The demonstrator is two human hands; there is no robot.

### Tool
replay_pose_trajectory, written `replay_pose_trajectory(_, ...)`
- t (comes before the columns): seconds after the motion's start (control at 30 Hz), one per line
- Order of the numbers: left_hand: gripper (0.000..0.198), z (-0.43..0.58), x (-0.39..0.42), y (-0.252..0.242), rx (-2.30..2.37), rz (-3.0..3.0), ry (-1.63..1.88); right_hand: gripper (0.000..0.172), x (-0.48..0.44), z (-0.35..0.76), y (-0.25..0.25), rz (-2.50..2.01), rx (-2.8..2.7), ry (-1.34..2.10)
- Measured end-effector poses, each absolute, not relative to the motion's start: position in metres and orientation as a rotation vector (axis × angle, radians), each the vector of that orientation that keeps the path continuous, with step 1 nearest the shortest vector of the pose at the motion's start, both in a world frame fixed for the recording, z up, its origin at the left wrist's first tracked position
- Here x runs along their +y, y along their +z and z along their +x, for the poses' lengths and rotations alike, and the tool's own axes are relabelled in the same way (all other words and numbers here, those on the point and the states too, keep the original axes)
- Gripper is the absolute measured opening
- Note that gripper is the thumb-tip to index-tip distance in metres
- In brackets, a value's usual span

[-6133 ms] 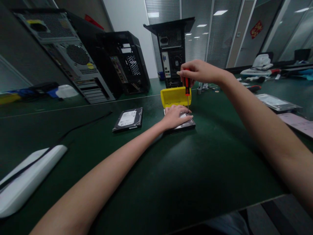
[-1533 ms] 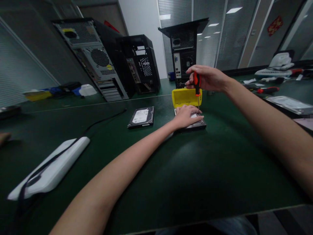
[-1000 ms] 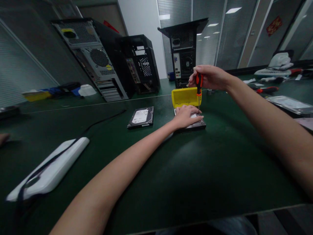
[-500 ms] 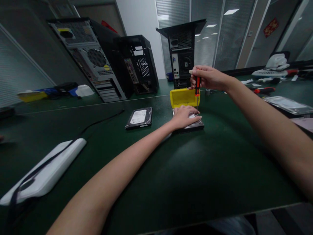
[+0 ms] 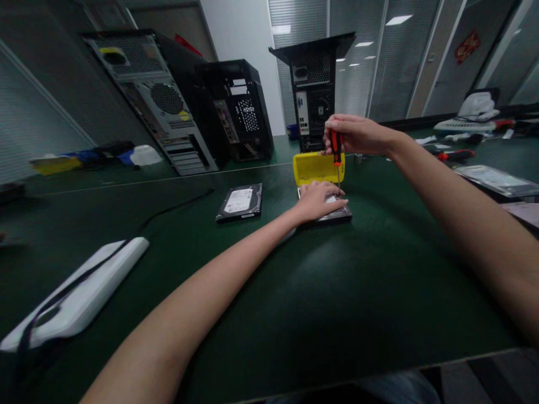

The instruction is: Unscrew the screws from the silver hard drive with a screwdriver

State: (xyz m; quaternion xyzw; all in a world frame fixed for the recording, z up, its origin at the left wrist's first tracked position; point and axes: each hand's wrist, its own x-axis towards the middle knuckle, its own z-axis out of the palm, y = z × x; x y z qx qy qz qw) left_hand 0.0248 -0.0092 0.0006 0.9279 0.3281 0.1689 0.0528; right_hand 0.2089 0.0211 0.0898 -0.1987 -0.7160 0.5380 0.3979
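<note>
My left hand point(image 5: 318, 200) lies flat, fingers spread, on a hard drive point(image 5: 332, 215) on the green table mat, pressing it down. Above it my right hand point(image 5: 357, 134) is closed around the handle of a red and black screwdriver point(image 5: 336, 148), held upright with its tip on the drive's top near my left fingertips. A yellow case point(image 5: 315, 167) stands open just behind the drive. A second hard drive point(image 5: 240, 202) with a white label lies to the left, apart from both hands.
Three opened computer towers point(image 5: 164, 101) point(image 5: 242, 109) point(image 5: 314, 90) stand along the back. A white power strip point(image 5: 76, 297) with a black cable lies at the near left. Another red screwdriver point(image 5: 455, 154), a bagged part point(image 5: 497, 180) and other items lie at the right.
My right hand has turned the screwdriver's handle in small steps while the tip stays on the drive. My left hand has kept its place; the view shifted slightly.
</note>
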Motion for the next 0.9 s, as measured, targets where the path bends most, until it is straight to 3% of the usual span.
replay_pose_trajectory(0.9, 0.042, 0.024, -0.008, 0.000, 1.004, 2.834, 0.507, 0.022, 0.012, 0.217, 0.101, -0.770, -1.952, 1.079)
